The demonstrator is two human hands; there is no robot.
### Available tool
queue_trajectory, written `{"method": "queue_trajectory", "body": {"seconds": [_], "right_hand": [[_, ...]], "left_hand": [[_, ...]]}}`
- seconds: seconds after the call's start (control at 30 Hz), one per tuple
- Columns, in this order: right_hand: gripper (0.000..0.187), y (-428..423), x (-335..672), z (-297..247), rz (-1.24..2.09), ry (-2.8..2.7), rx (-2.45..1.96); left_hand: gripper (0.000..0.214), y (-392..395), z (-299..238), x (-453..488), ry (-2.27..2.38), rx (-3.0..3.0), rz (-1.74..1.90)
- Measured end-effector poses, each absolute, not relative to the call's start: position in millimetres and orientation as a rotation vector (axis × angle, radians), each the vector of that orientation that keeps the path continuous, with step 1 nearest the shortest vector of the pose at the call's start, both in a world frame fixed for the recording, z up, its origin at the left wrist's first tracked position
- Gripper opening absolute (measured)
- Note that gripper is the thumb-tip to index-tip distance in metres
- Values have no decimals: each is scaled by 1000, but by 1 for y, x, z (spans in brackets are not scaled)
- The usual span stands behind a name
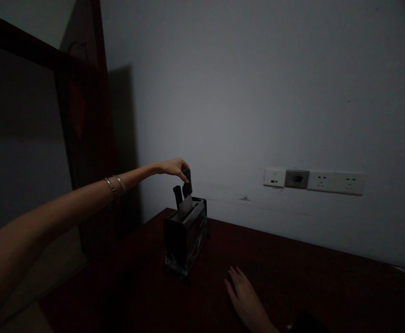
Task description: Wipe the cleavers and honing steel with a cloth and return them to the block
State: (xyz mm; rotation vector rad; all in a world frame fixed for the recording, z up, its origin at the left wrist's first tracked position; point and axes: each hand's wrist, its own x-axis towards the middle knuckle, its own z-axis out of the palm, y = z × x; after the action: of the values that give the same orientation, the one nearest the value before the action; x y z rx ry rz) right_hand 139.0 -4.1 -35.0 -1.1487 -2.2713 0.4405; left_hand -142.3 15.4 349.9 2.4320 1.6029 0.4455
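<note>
A dark knife block (185, 240) with pale streaks on its side stands on the dark red table (279, 263). My left hand (174, 167) reaches over from the left, its fingers closed round the black handle of a kitchen knife (186, 205). Part of that knife's broad blade shows above the block's top; the lower part is hidden inside. Close beside it, another black knife handle (178, 196) sticks up, leaning slightly. Right of the block, my right hand (247, 298) lies on the tabletop with fingers stretched out, holding nothing.
Behind the table rises a pale wall with a row of sockets (336, 182) at the right. A dark red door (93, 138) with a handle is at the left. Some dark object (306, 323) shows at the bottom edge, too dim to name.
</note>
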Motion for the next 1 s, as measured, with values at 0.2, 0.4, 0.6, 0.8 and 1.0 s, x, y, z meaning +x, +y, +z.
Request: {"method": "queue_trajectory", "body": {"seconds": [0.2, 0.4, 0.6, 0.8, 1.0], "right_hand": [[55, -4, 140, -34, 438, -2275, -1141], [53, -5, 139, -36, 403, -2270, -1126], [52, -5, 140, -35, 425, -2264, -1127], [54, -6, 141, -33, 411, -2277, -1120], [54, -8, 141, -29, 392, -2324, -1137]], "left_hand": [[33, 27, 351, -138, 1688, 2509, 275], [39, 31, 345, -129, 1726, 2561, 248], [31, 37, 334, -127, 1688, 2537, 101], [35, 34, 327, -122, 1797, 2540, 15], [32, 31, 322, -117, 1782, 2548, -93]]}}
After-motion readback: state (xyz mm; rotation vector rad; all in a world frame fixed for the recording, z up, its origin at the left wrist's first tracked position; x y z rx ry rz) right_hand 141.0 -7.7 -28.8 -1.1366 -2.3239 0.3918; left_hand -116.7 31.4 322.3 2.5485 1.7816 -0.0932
